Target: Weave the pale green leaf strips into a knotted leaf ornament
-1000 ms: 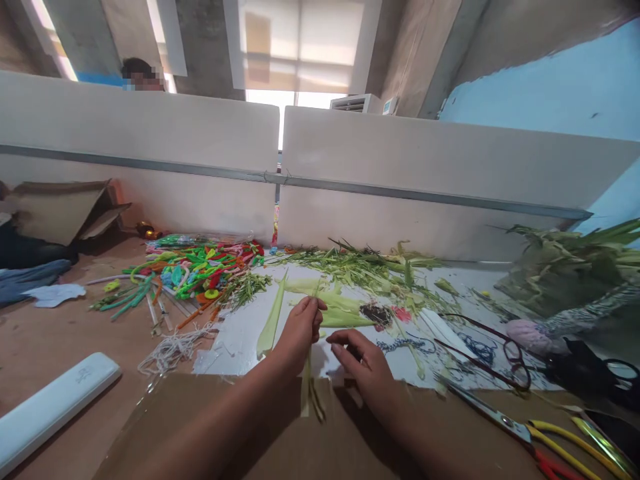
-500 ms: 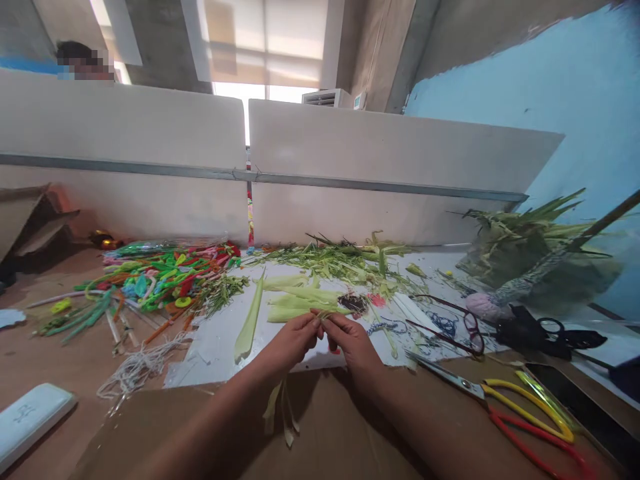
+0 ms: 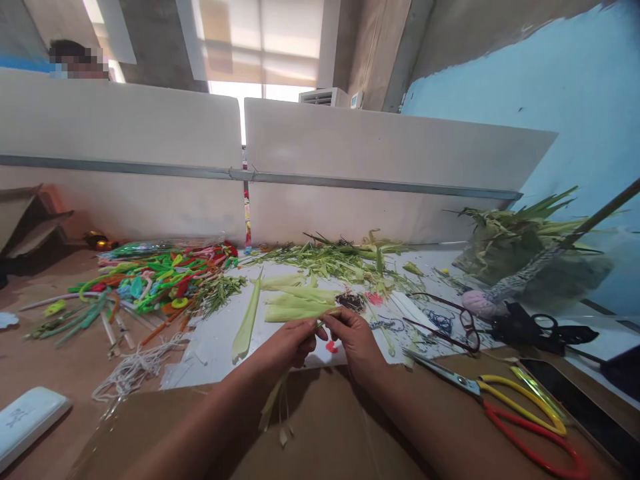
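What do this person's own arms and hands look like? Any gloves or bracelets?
The left hand and right hand are both bare, with no gloves. The forearms are bare too: no sleeve, watch or bracelet shows on either one. I see no ring, but parts of the hands are hidden.

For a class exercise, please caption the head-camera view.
Bare left hand and right hand meet above thin, pale-green dangling strips, left of yellow-and-red-handled metal scissors.

There are two hands (image 3: 359,340), one phone (image 3: 575,403), one pair of eyeglasses (image 3: 469,321).
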Motion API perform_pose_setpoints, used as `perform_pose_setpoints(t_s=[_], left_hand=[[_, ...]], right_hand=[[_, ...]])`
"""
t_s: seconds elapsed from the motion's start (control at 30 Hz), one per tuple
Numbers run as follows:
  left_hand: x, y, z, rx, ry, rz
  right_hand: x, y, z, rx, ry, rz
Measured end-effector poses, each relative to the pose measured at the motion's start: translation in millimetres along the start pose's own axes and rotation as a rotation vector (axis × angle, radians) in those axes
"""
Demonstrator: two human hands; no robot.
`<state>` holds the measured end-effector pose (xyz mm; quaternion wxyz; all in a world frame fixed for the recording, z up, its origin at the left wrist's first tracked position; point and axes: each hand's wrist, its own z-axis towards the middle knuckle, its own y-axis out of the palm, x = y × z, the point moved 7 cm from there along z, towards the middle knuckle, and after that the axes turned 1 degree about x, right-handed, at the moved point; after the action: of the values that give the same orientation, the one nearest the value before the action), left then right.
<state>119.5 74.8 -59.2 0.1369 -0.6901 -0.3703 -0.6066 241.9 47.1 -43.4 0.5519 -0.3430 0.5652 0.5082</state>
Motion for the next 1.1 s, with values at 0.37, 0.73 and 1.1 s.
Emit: perform_pose_setpoints(t_s=[0.37, 0.73, 1.1], left_hand=[[-11, -5.1, -1, 0.003, -0.007, 0.011], [-15, -10.3, 3, 0.013, 0.027, 0.069], [-16, -34.3, 10, 0.277, 0.153, 0.115]], right_hand=[[4, -9, 4, 0.082, 0.009, 0.007], [6, -10, 6, 0.074, -0.009, 0.011], [-1, -39, 21, 0.246, -0.015, 0.195]])
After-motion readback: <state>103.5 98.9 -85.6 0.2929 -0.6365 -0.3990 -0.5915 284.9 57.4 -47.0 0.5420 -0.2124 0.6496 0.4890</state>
